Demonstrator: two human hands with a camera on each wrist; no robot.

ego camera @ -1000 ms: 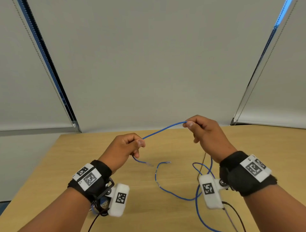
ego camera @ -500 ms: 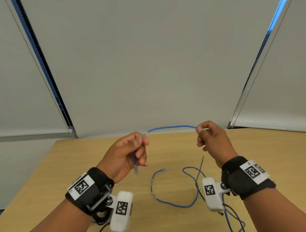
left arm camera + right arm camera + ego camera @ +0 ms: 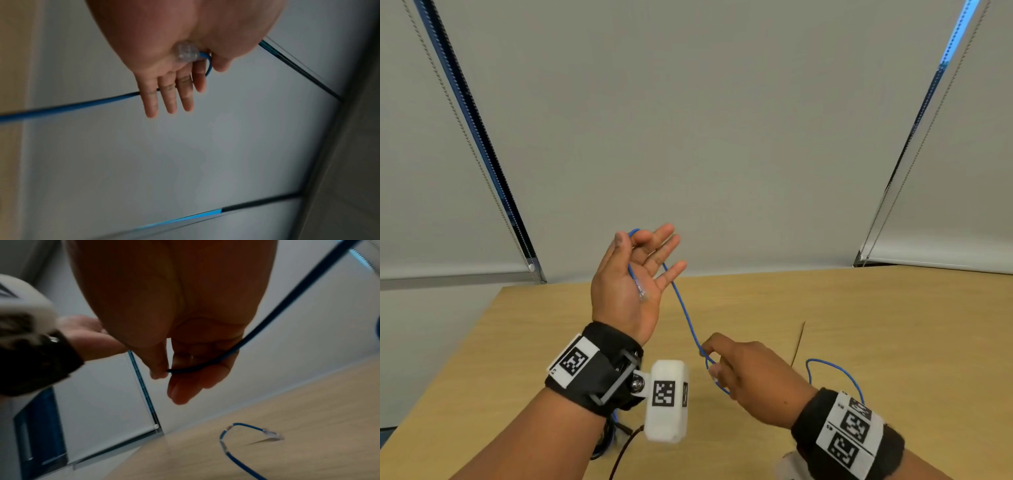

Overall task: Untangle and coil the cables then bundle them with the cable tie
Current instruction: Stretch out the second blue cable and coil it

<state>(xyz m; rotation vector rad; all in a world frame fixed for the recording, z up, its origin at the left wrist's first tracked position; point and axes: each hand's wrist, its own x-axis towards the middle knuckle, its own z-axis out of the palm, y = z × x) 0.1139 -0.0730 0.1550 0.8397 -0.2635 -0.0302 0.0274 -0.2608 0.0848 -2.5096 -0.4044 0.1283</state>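
Note:
My left hand (image 3: 631, 241) is raised with the palm turned toward me. Its thumb and bent index finger pinch a thin blue cable (image 3: 685, 315), and the other fingers are spread straight. The cable's clear plug (image 3: 186, 52) lies against that palm. From there the cable loops over the index finger, passes behind the hand and slants down to my right hand (image 3: 709, 359). The right hand pinches it between thumb and index finger (image 3: 167, 370), low over the wooden table (image 3: 893, 325). A thin dark cable tie (image 3: 799, 342) lies on the table beyond the right hand.
Another blue loop (image 3: 835, 370) lies by my right wrist, and a blue cable end with a clear plug (image 3: 271, 433) lies on the table. More blue and black leads (image 3: 606, 442) hang under my left wrist. Grey window blinds with bead chains stand behind the table.
My left hand has risen and turned palm toward me, spreading its fingers. My right hand has dropped down and toward me along the cable, which now slants steeply between the hands.

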